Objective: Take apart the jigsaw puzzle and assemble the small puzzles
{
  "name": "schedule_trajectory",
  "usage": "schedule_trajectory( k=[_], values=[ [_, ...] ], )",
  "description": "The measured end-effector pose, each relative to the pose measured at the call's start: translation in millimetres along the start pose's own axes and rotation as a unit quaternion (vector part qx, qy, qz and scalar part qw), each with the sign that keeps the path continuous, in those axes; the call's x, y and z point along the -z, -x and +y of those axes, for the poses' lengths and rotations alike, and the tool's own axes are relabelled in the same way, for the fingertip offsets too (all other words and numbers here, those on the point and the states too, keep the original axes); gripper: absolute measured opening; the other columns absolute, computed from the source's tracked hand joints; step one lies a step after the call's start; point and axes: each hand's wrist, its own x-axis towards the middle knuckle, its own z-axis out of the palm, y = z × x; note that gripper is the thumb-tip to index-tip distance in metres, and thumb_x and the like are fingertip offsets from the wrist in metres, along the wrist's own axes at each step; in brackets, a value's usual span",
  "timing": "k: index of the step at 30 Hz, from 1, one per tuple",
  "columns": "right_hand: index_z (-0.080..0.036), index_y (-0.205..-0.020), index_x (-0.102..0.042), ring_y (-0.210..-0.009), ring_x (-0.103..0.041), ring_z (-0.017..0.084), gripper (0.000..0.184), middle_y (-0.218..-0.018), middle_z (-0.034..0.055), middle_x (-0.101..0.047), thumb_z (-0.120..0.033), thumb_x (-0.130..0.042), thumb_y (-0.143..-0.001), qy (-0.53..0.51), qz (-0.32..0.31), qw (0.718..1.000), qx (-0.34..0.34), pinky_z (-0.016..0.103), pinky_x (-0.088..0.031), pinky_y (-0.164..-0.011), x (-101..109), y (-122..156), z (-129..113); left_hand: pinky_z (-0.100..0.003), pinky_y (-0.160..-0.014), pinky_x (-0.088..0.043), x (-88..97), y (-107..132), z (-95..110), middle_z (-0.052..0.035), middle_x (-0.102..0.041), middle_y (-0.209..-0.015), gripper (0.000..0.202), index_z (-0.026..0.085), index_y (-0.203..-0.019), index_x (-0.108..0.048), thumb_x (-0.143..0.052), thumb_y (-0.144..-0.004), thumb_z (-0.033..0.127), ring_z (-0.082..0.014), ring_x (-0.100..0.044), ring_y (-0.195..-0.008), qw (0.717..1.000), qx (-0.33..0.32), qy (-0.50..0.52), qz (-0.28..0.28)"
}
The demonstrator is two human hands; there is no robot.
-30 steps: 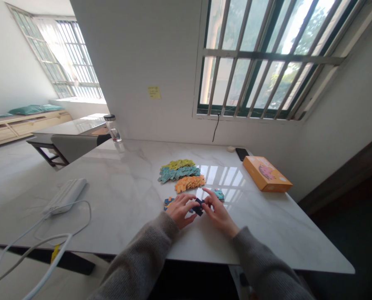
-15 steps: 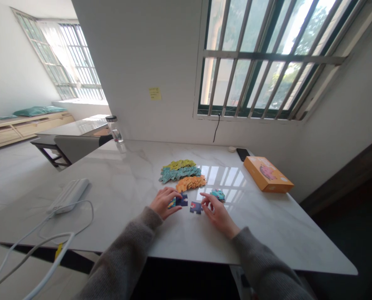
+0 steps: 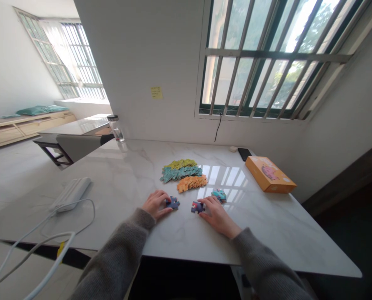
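Observation:
My left hand (image 3: 155, 204) rests on the white marble table (image 3: 123, 179), its fingertips against a small group of dark blue jigsaw pieces (image 3: 173, 203). My right hand (image 3: 217, 215) lies to the right, with its fingers at a separate navy jigsaw piece (image 3: 197, 207). Neither hand lifts a piece. Just beyond my right fingers sit some teal jigsaw pieces (image 3: 219, 195). Farther back are loose heaps of yellow-green pieces (image 3: 181, 164), teal pieces (image 3: 181, 173) and orange pieces (image 3: 191, 183).
An orange cardboard box (image 3: 270, 175) and a black phone (image 3: 244, 154) lie toward the right back. A white power bank (image 3: 71, 194) with a white cable (image 3: 45, 237) is on the left. A clear bottle (image 3: 116, 129) stands at the far corner.
My hands have moved apart from their position together over a dark piece. The left hand has shifted left with the dark blue pieces, and the navy piece now lies separately under my right fingers.

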Motion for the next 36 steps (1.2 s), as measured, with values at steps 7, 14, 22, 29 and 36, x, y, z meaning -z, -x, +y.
schedule_trajectory(
  k=[7, 14, 22, 29, 36],
  values=[
    [-0.024, -0.135, -0.051, -0.097, -0.055, 0.022, 0.052, -0.110, 0.0085, -0.051, -0.016, -0.061, -0.084, -0.087, 0.001, 0.996, 0.003, 0.042, -0.052, -0.092, 1.1, 0.8, -3.1, -0.043, -0.094, -0.044, 5.0, -0.1, 15.6, -0.0075, -0.061, -0.111, 0.023, 0.021, -0.099, -0.063, -0.066, -0.081, 0.036, -0.0251, -0.054, -0.105, 0.999, -0.025, -0.023, 0.025],
    [-0.023, -0.126, -0.054, -0.081, -0.056, 0.016, 0.037, -0.088, 0.0015, -0.051, -0.022, -0.055, -0.089, -0.274, 0.006, 0.961, -0.033, 0.034, -0.054, -0.078, -1.5, -2.2, -5.7, -0.041, -0.090, -0.043, -15.3, -19.3, 79.5, -0.0083, -0.063, -0.118, 0.042, 0.023, -0.118, -0.058, -0.069, -0.079, 0.038, -0.0275, -0.055, -0.108, 0.990, -0.137, -0.038, -0.004],
    [-0.024, -0.128, -0.047, -0.075, -0.057, 0.014, 0.050, -0.085, -0.0003, -0.052, -0.037, -0.066, -0.084, -0.430, 0.009, 0.899, -0.077, 0.030, -0.052, -0.070, -5.7, -5.8, -8.3, -0.038, -0.085, -0.041, -20.9, -29.8, 94.7, -0.0058, -0.068, -0.103, 0.029, 0.022, -0.111, -0.060, -0.062, -0.087, 0.037, -0.0232, -0.061, -0.098, 0.984, -0.165, -0.065, 0.033],
    [-0.021, -0.131, -0.045, -0.069, -0.056, 0.013, 0.053, -0.077, -0.0022, -0.054, -0.038, -0.064, -0.085, -0.379, 0.048, 0.919, -0.092, 0.029, -0.048, -0.066, -8.0, -6.7, -5.4, -0.039, -0.081, -0.043, -27.5, -27.2, 92.2, -0.0085, -0.067, -0.098, 0.048, 0.018, -0.124, -0.056, -0.060, -0.087, 0.048, -0.0255, -0.060, -0.092, 0.979, -0.178, -0.098, 0.028],
    [-0.021, -0.134, -0.043, -0.068, -0.054, 0.013, 0.056, -0.078, -0.0023, -0.053, -0.037, -0.065, -0.085, -0.393, 0.015, 0.913, -0.106, 0.028, -0.046, -0.064, -8.1, -4.9, -5.5, -0.038, -0.081, -0.044, -32.1, -25.2, 88.9, -0.0080, -0.065, -0.103, 0.045, 0.018, -0.121, -0.057, -0.064, -0.084, 0.043, -0.0241, -0.060, -0.094, 0.975, -0.195, -0.096, 0.056]
  ],
)
